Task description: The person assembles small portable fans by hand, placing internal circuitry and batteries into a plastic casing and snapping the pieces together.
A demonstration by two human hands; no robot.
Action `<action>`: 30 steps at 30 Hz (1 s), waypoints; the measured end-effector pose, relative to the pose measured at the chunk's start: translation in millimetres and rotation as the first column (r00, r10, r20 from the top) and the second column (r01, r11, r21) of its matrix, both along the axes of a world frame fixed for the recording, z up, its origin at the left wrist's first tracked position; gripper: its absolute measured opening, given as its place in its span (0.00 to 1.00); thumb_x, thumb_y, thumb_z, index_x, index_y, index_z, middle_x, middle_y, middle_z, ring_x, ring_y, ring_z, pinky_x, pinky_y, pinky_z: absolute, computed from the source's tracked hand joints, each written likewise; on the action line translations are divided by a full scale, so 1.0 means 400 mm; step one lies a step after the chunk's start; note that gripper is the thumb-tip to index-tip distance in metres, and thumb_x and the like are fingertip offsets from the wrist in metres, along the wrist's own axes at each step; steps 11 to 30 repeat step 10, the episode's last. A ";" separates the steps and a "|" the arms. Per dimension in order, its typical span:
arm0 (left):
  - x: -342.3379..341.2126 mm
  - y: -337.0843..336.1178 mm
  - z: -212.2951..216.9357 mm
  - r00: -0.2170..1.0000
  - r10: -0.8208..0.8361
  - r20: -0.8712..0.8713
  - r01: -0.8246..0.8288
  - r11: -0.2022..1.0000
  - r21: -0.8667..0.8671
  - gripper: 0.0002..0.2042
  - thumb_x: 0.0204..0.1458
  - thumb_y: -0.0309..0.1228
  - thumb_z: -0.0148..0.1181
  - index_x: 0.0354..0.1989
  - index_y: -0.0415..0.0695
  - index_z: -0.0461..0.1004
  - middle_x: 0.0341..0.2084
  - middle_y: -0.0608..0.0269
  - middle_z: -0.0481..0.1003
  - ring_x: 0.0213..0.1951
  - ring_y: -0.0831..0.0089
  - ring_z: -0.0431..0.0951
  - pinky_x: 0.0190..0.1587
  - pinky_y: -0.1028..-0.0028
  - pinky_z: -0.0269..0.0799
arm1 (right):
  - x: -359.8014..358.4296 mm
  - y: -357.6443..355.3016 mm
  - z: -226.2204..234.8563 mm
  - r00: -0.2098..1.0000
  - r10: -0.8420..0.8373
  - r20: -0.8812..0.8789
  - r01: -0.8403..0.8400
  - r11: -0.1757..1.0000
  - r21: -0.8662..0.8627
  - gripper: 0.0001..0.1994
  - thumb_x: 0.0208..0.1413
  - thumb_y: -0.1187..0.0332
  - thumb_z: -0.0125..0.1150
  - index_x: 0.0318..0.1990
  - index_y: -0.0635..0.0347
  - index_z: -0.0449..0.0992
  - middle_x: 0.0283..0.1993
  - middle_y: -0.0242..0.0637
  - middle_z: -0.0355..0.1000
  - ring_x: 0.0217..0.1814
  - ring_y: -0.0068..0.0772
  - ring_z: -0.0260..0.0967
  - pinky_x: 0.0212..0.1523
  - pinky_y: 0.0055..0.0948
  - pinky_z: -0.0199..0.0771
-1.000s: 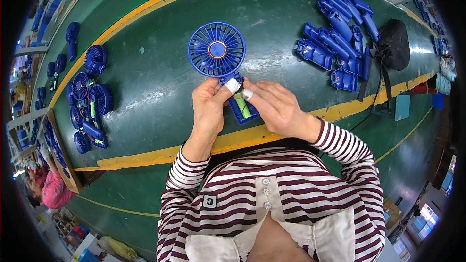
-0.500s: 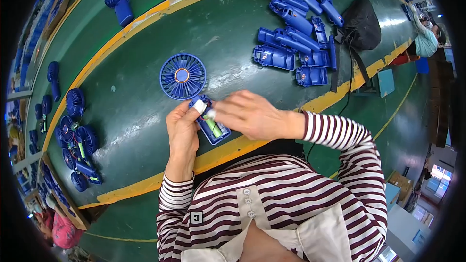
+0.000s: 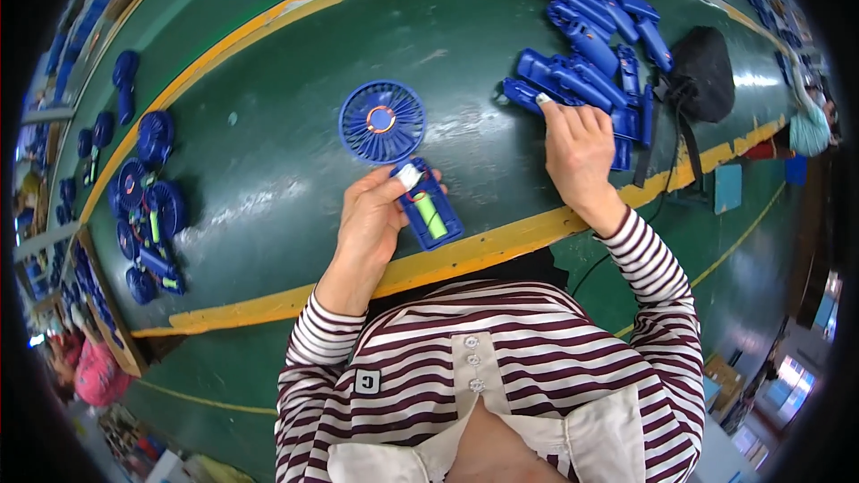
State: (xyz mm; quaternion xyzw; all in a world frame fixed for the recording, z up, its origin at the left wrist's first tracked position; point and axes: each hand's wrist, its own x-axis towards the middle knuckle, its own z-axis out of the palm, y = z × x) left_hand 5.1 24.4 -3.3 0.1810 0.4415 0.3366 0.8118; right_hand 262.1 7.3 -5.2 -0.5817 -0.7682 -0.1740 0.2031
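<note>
My left hand (image 3: 371,215) is closed round the blue handle of a handheld fan, its thumb in a white finger cover. The handle (image 3: 447,225) has its inside exposed, showing a light green battery (image 3: 431,215) and a thin wire. Beyond it, the round blue fan head (image 3: 382,122) with its slatted grille rests on the green tabletop. To the right, my right hand (image 3: 580,152) grips a blue plastic handle shell (image 3: 519,92) at the near left of a heap of shells. That shell is tipped on edge; some fingertips are hidden.
Several more blue shells (image 3: 586,36) lie heaped at the far right, beside a black bag (image 3: 702,76) with a strap and cord. On the left sits a cluster of partly assembled fans (image 3: 148,215). A yellow border (image 3: 501,250) runs along the table's near edge.
My right hand has left the open handle and moved right to the shells, where one shell is now tipped up. My left hand still holds the fan. The whole view has shifted somewhat.
</note>
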 end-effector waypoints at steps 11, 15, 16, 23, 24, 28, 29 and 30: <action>-0.009 -0.016 0.000 0.998 -0.045 -0.037 0.045 0.999 0.000 0.14 0.52 0.27 0.48 0.46 0.33 0.66 0.39 0.44 0.73 0.40 0.56 0.76 0.44 0.63 0.73 | -0.120 -0.085 0.027 0.767 -0.187 -0.614 -0.244 0.800 -0.549 0.21 0.47 0.79 0.53 0.52 0.66 0.64 0.49 0.48 0.67 0.44 0.45 0.69 0.45 0.31 0.69; -0.009 -0.016 0.000 0.998 -0.045 -0.037 0.045 0.999 0.000 0.14 0.52 0.27 0.48 0.46 0.33 0.66 0.39 0.44 0.73 0.40 0.56 0.76 0.44 0.63 0.73 | -0.120 -0.085 0.027 0.767 -0.187 -0.614 -0.244 0.800 -0.549 0.21 0.47 0.79 0.53 0.52 0.66 0.64 0.49 0.48 0.67 0.44 0.45 0.69 0.45 0.31 0.69; -0.009 -0.016 0.000 0.998 -0.045 -0.037 0.045 0.999 0.000 0.14 0.52 0.27 0.48 0.46 0.33 0.66 0.39 0.44 0.73 0.40 0.56 0.76 0.44 0.63 0.73 | -0.120 -0.085 0.027 0.767 -0.187 -0.614 -0.244 0.800 -0.549 0.21 0.47 0.79 0.53 0.52 0.66 0.64 0.49 0.48 0.67 0.44 0.45 0.69 0.45 0.31 0.69; -0.009 -0.016 0.000 0.998 -0.045 -0.037 0.045 0.999 0.000 0.14 0.52 0.27 0.48 0.46 0.33 0.66 0.39 0.44 0.73 0.40 0.56 0.76 0.44 0.63 0.73 | -0.120 -0.085 0.027 0.767 -0.187 -0.614 -0.244 0.800 -0.549 0.21 0.47 0.79 0.53 0.52 0.66 0.64 0.49 0.48 0.67 0.44 0.45 0.69 0.45 0.31 0.69; -0.009 -0.016 0.000 0.998 -0.045 -0.037 0.045 0.999 0.000 0.14 0.52 0.27 0.48 0.46 0.33 0.66 0.39 0.44 0.73 0.40 0.56 0.76 0.44 0.63 0.73 | -0.120 -0.085 0.027 0.767 -0.187 -0.614 -0.244 0.800 -0.549 0.21 0.47 0.79 0.53 0.52 0.66 0.64 0.49 0.48 0.67 0.44 0.45 0.69 0.45 0.31 0.69; -0.009 -0.016 0.000 0.998 -0.045 -0.037 0.045 0.999 0.000 0.14 0.52 0.27 0.48 0.46 0.33 0.66 0.39 0.44 0.73 0.40 0.56 0.76 0.44 0.63 0.73 | -0.120 -0.085 0.027 0.767 -0.187 -0.614 -0.244 0.800 -0.549 0.21 0.47 0.79 0.53 0.52 0.66 0.64 0.49 0.48 0.67 0.44 0.45 0.69 0.45 0.31 0.69; -0.009 -0.016 0.000 0.998 -0.045 -0.037 0.045 0.999 0.000 0.14 0.52 0.27 0.48 0.46 0.33 0.66 0.39 0.44 0.73 0.40 0.56 0.76 0.44 0.63 0.73 | -0.120 -0.085 0.027 0.767 -0.187 -0.614 -0.244 0.800 -0.549 0.21 0.47 0.79 0.53 0.52 0.66 0.64 0.49 0.48 0.67 0.44 0.45 0.69 0.45 0.31 0.69; -0.009 -0.016 0.000 0.998 -0.045 -0.037 0.045 0.999 0.000 0.14 0.52 0.27 0.48 0.46 0.33 0.66 0.39 0.44 0.73 0.40 0.56 0.76 0.44 0.63 0.73 | -0.120 -0.085 0.027 0.767 -0.187 -0.614 -0.244 0.800 -0.549 0.21 0.47 0.79 0.53 0.52 0.66 0.64 0.49 0.48 0.67 0.44 0.45 0.69 0.45 0.31 0.69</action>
